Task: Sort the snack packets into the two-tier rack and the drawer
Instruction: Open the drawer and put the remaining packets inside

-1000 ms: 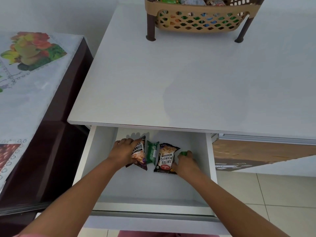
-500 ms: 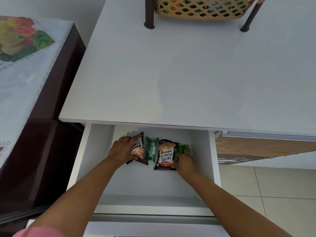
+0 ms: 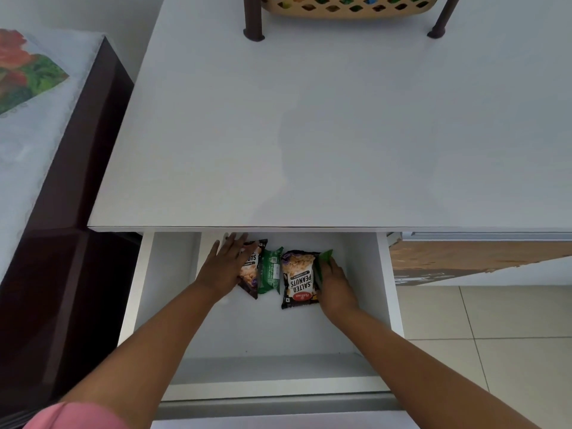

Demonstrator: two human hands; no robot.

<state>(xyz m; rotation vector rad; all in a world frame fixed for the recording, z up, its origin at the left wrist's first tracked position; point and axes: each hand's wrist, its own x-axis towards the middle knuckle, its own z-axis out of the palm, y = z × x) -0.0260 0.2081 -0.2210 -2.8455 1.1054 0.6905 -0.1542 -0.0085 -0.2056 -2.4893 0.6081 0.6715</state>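
In the open white drawer (image 3: 173, 305), our left hand (image 3: 227, 267) has let go, fingers now spread flat beside the dark peanut packet (image 3: 251, 267); our right hand (image 3: 332, 281) pinches the green foil packet (image 3: 325, 258) against the row, nearly placed.

Both hands are in the open drawer (image 3: 388, 292). The left hand (image 3: 224, 267) lies flat on a peanut packet (image 3: 251, 267). The right hand (image 3: 332, 281) holds a green packet (image 3: 323, 262) beside the salted peanuts packet (image 3: 299, 278).
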